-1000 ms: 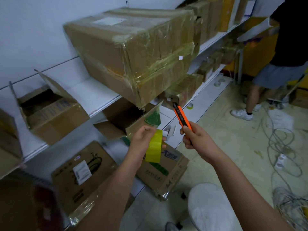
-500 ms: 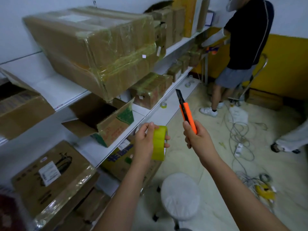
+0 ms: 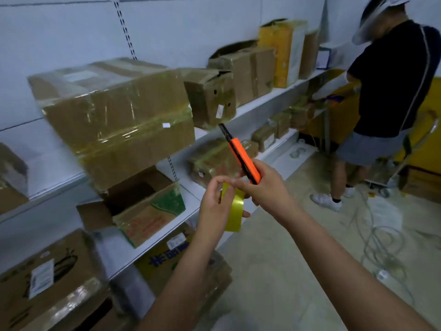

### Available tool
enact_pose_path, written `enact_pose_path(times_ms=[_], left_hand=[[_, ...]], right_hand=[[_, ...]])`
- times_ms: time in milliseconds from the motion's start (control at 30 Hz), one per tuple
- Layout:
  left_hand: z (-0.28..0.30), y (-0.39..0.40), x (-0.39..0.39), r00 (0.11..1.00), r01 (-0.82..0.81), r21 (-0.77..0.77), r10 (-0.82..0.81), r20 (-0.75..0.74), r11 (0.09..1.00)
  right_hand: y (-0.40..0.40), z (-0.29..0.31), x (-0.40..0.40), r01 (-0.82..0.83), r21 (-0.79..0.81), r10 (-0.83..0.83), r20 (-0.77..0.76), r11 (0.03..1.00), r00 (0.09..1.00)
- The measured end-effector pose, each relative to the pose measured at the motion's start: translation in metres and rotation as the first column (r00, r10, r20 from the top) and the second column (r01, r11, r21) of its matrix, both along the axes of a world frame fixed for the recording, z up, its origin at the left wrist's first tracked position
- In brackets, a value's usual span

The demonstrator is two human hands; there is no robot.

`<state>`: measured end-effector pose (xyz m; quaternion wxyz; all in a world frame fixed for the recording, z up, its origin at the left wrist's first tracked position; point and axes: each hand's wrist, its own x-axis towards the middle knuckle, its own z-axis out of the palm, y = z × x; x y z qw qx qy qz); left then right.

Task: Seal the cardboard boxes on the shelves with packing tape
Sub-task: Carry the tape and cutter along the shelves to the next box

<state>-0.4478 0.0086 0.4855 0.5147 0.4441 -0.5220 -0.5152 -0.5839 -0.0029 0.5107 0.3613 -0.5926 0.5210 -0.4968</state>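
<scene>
Left hand [image 3: 213, 206] curled around a roll of yellow packing tape [image 3: 233, 212], thumb side up, roll standing on edge in the grasp. Right hand [image 3: 265, 187] clenched on an orange utility knife [image 3: 243, 158], black tip pointing up and away to the left; fingertips [image 3: 235, 185] of this hand reaching across to the top edge of the roll, touching or nearly touching it; cannot tell if a tape end is pinched there.

Just behind the knife tip, on the upper shelf [image 3: 260, 105], a large taped box [image 3: 119, 120] wrapped in glossy tape, and to its right a smaller box [image 3: 210, 96] with a small white label. Below and left of the roll, on the middle shelf, an open box [image 3: 143, 206] with flaps standing out and green print on its side. Behind both hands, on the same shelf, a low taped box [image 3: 212, 158]. Under the left forearm, a box with blue characters [image 3: 167, 256], low near the floor.

Well to the right of the grasp, another person [image 3: 391, 91] standing at the far end of the shelves, in dark shirt and grey shorts. On the floor near this person, loose cables [image 3: 381, 247]
</scene>
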Motion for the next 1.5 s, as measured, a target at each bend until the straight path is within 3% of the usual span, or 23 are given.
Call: enact_pose_path(times_ms=[300, 433, 533, 700, 767, 833, 900, 967, 1100, 1233, 1400, 1500], left_hand=[[0.041, -0.096, -0.123, 0.95, -0.239, 0.008, 0.232, 0.208, 0.971], [0.051, -0.13, -0.127, 0.902, -0.35, 0.006, 0.335, 0.273, 0.937], [0.05, -0.151, -0.112, 0.834, -0.467, -0.021, 0.448, 0.322, 0.884], [0.058, -0.182, -0.086, 0.767, -0.569, -0.125, 0.579, 0.276, 0.813], [0.064, -0.196, -0.076, 0.741, -0.594, -0.201, 0.627, 0.239, 0.779], [0.074, -0.204, -0.075, 0.742, -0.626, -0.184, 0.652, 0.158, 0.758], [0.089, -0.207, -0.077, 0.703, -0.692, -0.179, 0.709, 0.05, 0.699], [0.095, -0.214, -0.078, 0.639, -0.742, -0.213, 0.767, 0.067, 0.636], [0.067, -0.227, -0.091, 0.525, -0.827, -0.162, 0.843, 0.121, 0.538], [0.042, -0.24, -0.118, 0.354, -0.93, -0.063, 0.929, 0.108, 0.362], [0.052, -0.261, -0.15, 0.172, -0.982, -0.06, 0.98, 0.101, 0.179], [0.056, -0.269, -0.162, 0.11, -0.994, -0.017, 0.99, 0.09, 0.112]], right_hand=[[-0.148, 0.02, -0.105, -0.177, 0.01, 0.177, -0.022, 0.984, 0.984], [-0.205, 0.021, -0.099, -0.281, -0.031, 0.277, -0.11, 0.959, 0.955], [-0.234, 0.022, -0.077, -0.364, -0.03, 0.361, -0.078, 0.931, 0.929], [-0.267, 0.048, -0.038, -0.409, -0.103, 0.407, -0.04, 0.907, 0.912], [-0.286, 0.068, -0.024, -0.423, -0.157, 0.415, -0.08, 0.892, 0.906], [-0.301, 0.088, -0.011, -0.459, -0.212, 0.442, -0.124, 0.863, 0.889], [-0.31, 0.106, -0.001, -0.521, -0.248, 0.497, -0.156, 0.816, 0.853], [-0.321, 0.127, 0.005, -0.551, -0.284, 0.528, -0.159, 0.785, 0.834], [-0.367, 0.176, 0.016, -0.524, -0.363, 0.564, 0.006, 0.771, 0.826], [-0.387, 0.191, 0.031, -0.693, -0.378, 0.692, -0.164, 0.614, 0.703], [-0.398, 0.196, 0.048, -0.815, -0.39, 0.763, -0.327, 0.429, 0.558], [-0.408, 0.195, 0.056, -0.867, -0.358, 0.786, -0.395, 0.346, 0.476]])
